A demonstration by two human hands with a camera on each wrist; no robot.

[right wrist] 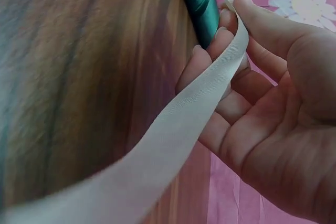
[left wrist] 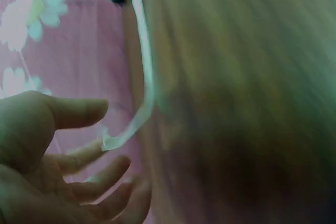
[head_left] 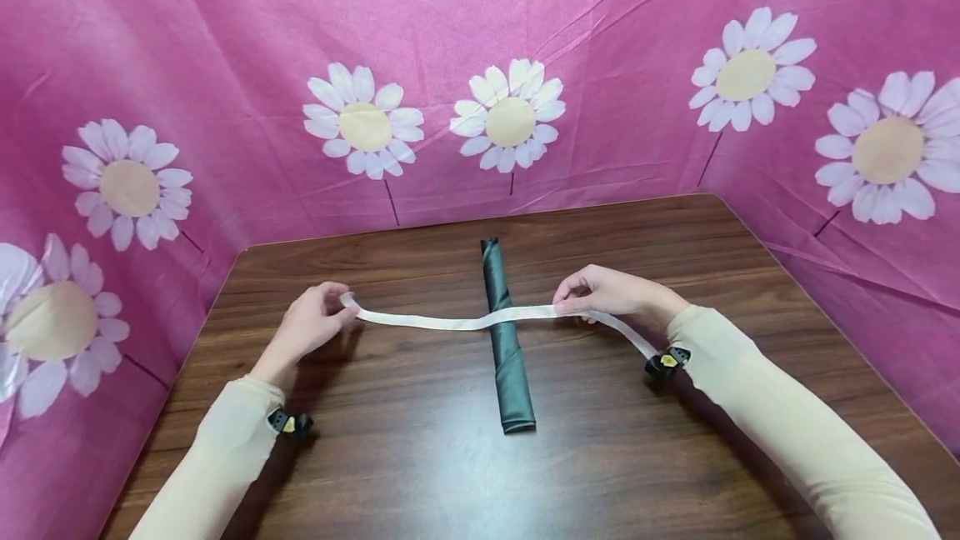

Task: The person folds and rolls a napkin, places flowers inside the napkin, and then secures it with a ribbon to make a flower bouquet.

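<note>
A narrow white ribbon point(head_left: 420, 322) stretches sideways between the two hands and passes over a rolled-up dark green satin cloth point(head_left: 513, 373). At the ribbon's left end is the left hand point(head_left: 306, 325). In the left wrist view its thumb point(left wrist: 84, 113) stands apart from the forefinger, and the curled ribbon end point(left wrist: 111, 142) touches the forefinger's tip. The right hand point(head_left: 611, 292) pinches the ribbon between thumb and forefinger, right of the roll. From that pinch the ribbon's tail point(right wrist: 173, 121) runs past the palm toward the right wrist.
The brown wood-grain table point(head_left: 420, 473) lies beneath both hands. A pink curtain point(head_left: 247, 40) with large white daisies hangs along its back and sides. Small black devices are strapped at the left wrist point(head_left: 288, 422) and the right wrist point(head_left: 666, 362).
</note>
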